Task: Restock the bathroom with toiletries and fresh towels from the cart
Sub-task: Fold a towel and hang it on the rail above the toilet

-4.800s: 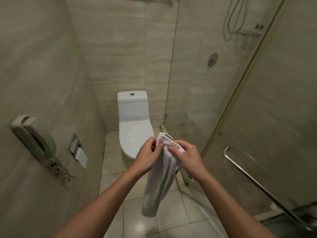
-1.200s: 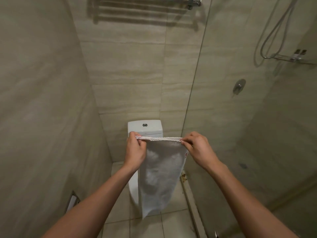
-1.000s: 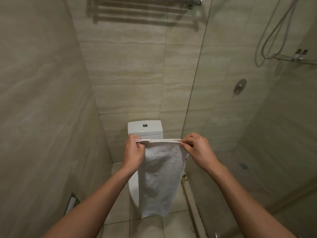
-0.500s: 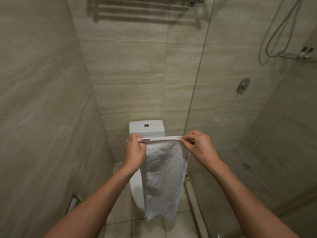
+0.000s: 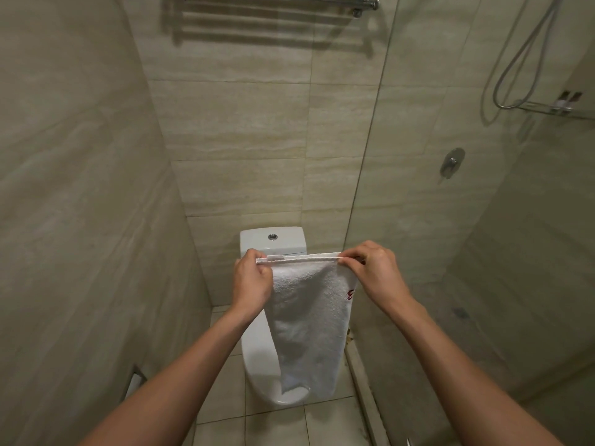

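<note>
Head view, against the earliest frame: the towel (image 5: 309, 317) is no longer bunched between close-set hands; its top hem is now stretched flat and level. A hem corner is pinched by the left hand (image 5: 252, 281) and by the right hand (image 5: 375, 273), fingers (image 5: 355, 254) curled over the edge. It is held in the air before the toilet (image 5: 273, 241), well below the wall rack (image 5: 277, 1). It is judged light, soft, limp and unbreakable, and best gripped at the hem corners so sagging is avoided.
</note>
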A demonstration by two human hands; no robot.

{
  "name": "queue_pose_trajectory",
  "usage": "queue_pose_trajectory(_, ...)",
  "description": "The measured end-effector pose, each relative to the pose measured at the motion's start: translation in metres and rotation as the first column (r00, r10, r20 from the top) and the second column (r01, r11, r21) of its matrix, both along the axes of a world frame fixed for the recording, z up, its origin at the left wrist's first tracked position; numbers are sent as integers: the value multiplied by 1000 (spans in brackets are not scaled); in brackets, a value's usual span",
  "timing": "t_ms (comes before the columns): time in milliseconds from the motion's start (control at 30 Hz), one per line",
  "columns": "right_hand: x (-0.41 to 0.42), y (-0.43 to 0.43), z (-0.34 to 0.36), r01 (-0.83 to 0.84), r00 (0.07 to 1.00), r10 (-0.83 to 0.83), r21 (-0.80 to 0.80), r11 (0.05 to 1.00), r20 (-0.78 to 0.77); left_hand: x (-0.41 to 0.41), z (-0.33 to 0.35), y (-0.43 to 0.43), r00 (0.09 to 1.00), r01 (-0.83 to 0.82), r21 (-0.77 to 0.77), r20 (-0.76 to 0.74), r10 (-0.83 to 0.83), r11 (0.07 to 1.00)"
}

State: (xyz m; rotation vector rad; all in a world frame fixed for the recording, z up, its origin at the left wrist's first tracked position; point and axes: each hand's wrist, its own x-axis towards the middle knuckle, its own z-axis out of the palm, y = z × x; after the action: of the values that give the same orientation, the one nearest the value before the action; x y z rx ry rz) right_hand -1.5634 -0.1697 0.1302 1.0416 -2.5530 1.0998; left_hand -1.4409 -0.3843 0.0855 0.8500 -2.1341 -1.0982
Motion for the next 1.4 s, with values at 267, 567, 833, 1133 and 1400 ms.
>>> queue_pose_trajectory(267, 11, 3, 0, -106, 988, 106, -8, 994, 112, 6, -10, -5, 993, 17, 165, 111, -36, 986)
queue_pose_trajectory(567, 23, -2, -6, -150, 959, 166, -85, 985, 229, 4, -3, 47, 762, 554, -92, 457, -459, 827)
queue_pose_trajectory(833, 27, 3, -4, -179, 933, 218, -158, 971, 286, -16, 5, 65, 816, 551, -45, 238, -527, 833)
queue_pose_trajectory(1133, 30, 16, -47, -213, 890, 207, -30, 977, 405, -15, 24, 74, 887, 463, 293, -154, -436, 837)
queue_pose_trajectory(1400, 30, 15, -89, -152, 860, 100, 64, 986, 501, -12, 46, 39, 928, 296, 549, -359, -99, 782)
